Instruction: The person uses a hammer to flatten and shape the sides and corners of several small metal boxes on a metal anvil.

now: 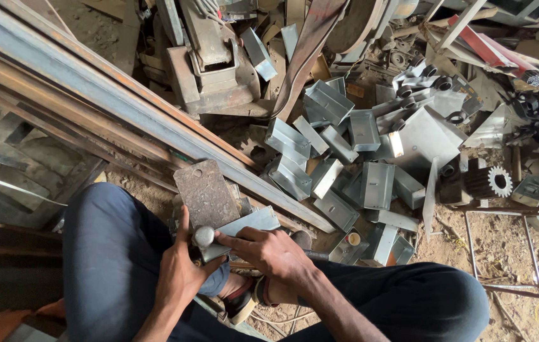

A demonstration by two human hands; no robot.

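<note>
Left hand [180, 275] clamped on a round-headed tool [204, 237], right hand [269, 250] pinning the folded metal piece [244, 225] to the block [206, 193]; fingers best kept clear of the tool head.

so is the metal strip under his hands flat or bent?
Flat, as far as it shows: the metal strip lies level beside the rusty plate, pinned by the right hand. Its near end is hidden.

Folded metal boxes [345, 164] crowd ahead; long steel bars [92, 82] block the left.

Left hand [180, 269] was curled, thumb raised; right hand [269, 248] lay palm-down, index finger pointing left; both forearms reached up from bottom.
</note>
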